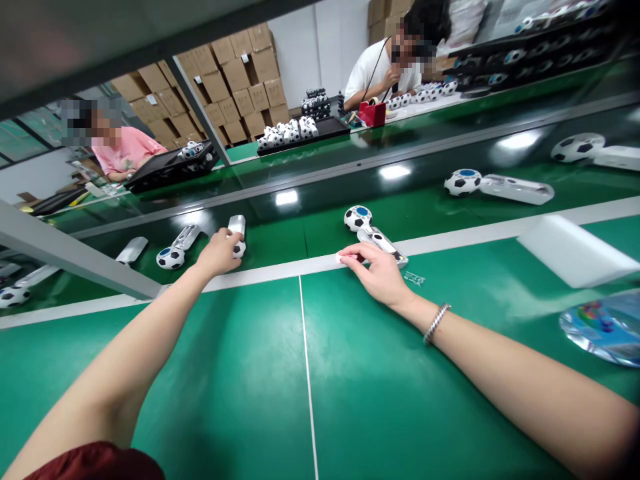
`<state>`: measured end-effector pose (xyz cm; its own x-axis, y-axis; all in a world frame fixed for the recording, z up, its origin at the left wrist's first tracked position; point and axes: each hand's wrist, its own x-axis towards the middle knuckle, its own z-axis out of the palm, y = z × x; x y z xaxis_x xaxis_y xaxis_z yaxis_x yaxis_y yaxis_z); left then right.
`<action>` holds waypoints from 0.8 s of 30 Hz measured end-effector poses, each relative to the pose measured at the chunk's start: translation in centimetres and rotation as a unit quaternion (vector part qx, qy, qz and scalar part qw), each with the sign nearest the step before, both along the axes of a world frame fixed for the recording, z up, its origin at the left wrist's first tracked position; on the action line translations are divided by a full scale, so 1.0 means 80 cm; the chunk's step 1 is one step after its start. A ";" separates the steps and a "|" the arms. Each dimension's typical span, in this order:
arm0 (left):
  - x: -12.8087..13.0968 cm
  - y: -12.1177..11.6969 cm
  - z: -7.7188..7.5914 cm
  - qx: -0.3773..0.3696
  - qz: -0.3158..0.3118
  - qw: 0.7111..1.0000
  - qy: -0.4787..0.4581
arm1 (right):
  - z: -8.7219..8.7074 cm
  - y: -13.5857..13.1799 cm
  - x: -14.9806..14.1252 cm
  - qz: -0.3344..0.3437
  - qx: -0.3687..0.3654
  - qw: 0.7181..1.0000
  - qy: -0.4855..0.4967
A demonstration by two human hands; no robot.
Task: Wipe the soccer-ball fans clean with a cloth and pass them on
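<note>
My left hand (219, 253) reaches out to the conveyor belt (280, 230) and closes around a small football-patterned toy (239, 249) with a grey-white handle (237, 225). My right hand (379, 268) lies with its fingers stretched over the white handle piece (385, 244) of another football toy (358, 218) at the belt's near edge. A metal bracelet (437, 323) is on my right wrist.
More football toys with handles lie along the belt: (171, 257), (463, 182), (578, 148). A white foam block (575, 251) and a shiny printed bag (603, 327) lie on the green bench at right. Two people sit across the line beside black trays (303, 133) of footballs.
</note>
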<state>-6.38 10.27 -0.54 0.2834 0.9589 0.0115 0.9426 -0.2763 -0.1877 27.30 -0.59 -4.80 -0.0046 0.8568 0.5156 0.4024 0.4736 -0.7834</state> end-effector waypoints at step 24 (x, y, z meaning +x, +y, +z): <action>0.162 -0.201 -0.041 -0.168 0.040 0.793 -0.584 | 0.012 -0.016 -0.007 0.035 0.027 0.999 -0.004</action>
<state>6.59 -5.81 -3.80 0.2051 0.9780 -0.0393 0.4360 -0.0553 0.8982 26.71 -1.89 -3.87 -0.0685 0.8253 0.5605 0.3722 0.5424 -0.7532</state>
